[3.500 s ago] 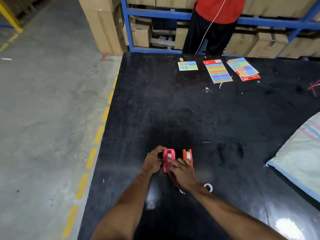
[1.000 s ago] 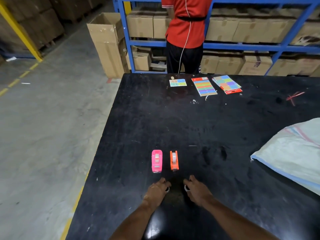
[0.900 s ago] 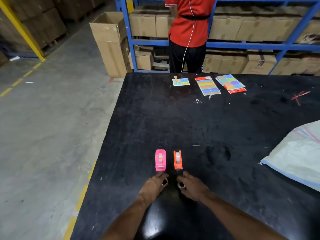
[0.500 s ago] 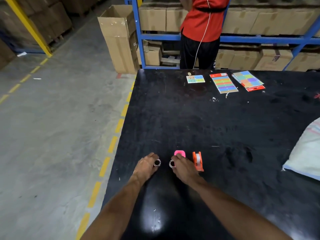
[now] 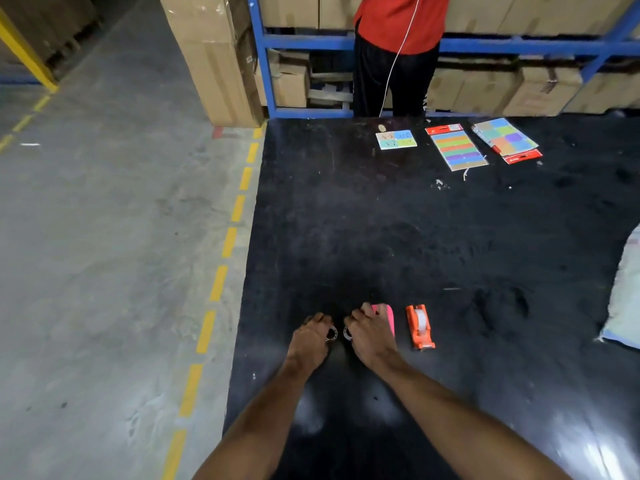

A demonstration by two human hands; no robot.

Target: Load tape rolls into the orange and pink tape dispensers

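Note:
On the black table (image 5: 381, 237) the orange tape dispenser (image 5: 420, 327) lies with a white tape roll showing in it. The pink tape dispenser (image 5: 388, 318) sits just left of it, mostly hidden behind my right hand (image 5: 370, 334). My right hand pinches a small clear ring, a tape roll (image 5: 347, 333), at its fingertips. My left hand (image 5: 310, 339) pinches a second small tape roll (image 5: 331, 333). The two rings sit side by side, nearly touching, low over the table.
Colourful sticker sheets (image 5: 457, 147) and a small card (image 5: 396, 139) lie at the far edge. A person in a red shirt (image 5: 398, 46) stands beyond, before blue shelving with cartons. A white sack (image 5: 627, 299) lies at the right. The table's left edge (image 5: 242, 289) drops to the concrete floor.
My hands carried the two small rings from in front of the dispensers to the left of them, and my right hand now covers much of the pink dispenser. The camera also swung left.

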